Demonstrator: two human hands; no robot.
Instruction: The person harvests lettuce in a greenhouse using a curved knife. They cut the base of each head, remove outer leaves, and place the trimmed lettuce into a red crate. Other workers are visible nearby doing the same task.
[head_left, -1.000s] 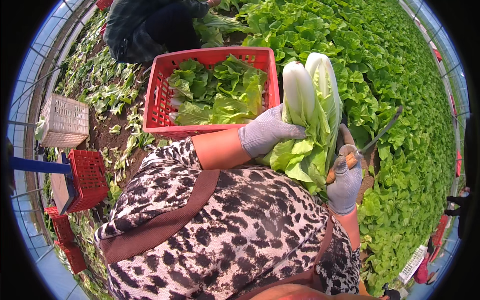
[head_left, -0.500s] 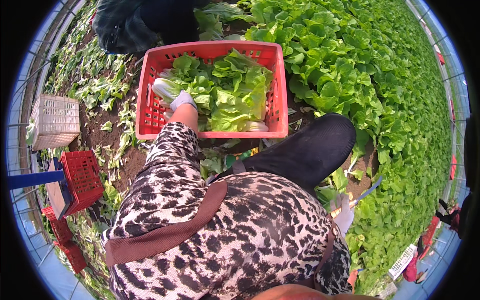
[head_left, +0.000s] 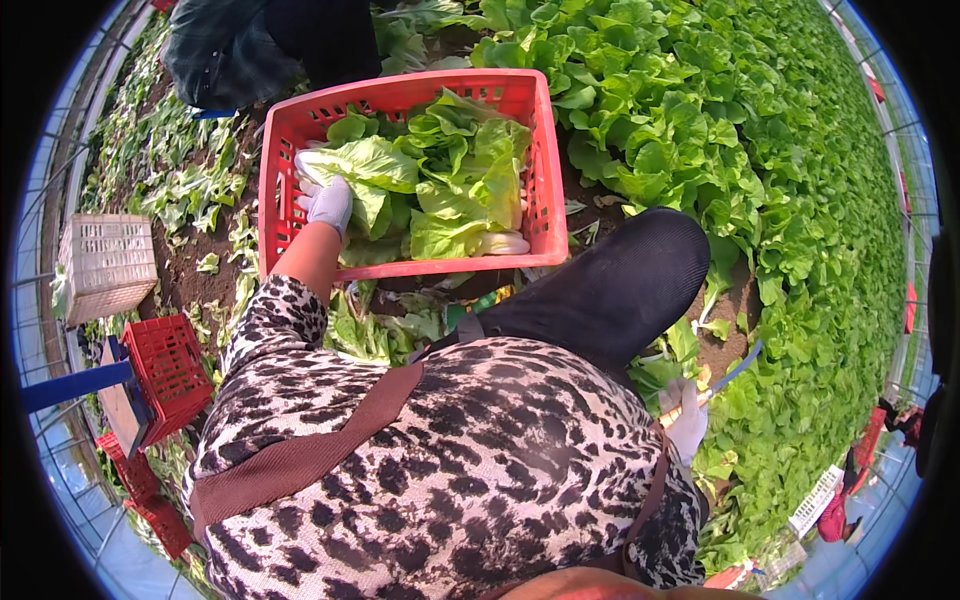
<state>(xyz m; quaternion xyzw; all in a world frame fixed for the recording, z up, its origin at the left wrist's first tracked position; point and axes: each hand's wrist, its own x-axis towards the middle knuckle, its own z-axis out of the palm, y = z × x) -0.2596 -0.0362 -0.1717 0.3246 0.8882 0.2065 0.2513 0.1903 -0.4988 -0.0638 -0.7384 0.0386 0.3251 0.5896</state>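
A red perforated plastic crate (head_left: pixel 405 268) stands in front of me, with several leafy Chinese cabbages (head_left: pixel 465 185) lying in it. My left hand (head_left: pixel 330 205), in a pale glove, reaches into the crate's left side. It is closed at a Chinese cabbage head (head_left: pixel 372 165) whose white base faces left; its fingertips are partly hidden by leaves. Low on the right, beside my bent leg, my right hand (head_left: pixel 686 420) is gloved too. It grips the light handle of a knife (head_left: pixel 742 368), the narrow blade pointing up and to the right.
Dense leafy plants (head_left: pixel 780 220) grow along the right. Cut leaves litter the soil (head_left: pixel 195 265) on the left. A white crate (head_left: pixel 108 265) and a red crate (head_left: pixel 170 375) stand there, near a blue bar (head_left: pixel 75 387). Another person's dark clothing (head_left: pixel 235 55) shows beyond my crate.
My left hand has shifted left within the crate, and the cabbage head by it now lies with its leaves spread to the right. The right hand still holds the knife, nearly unmoved.
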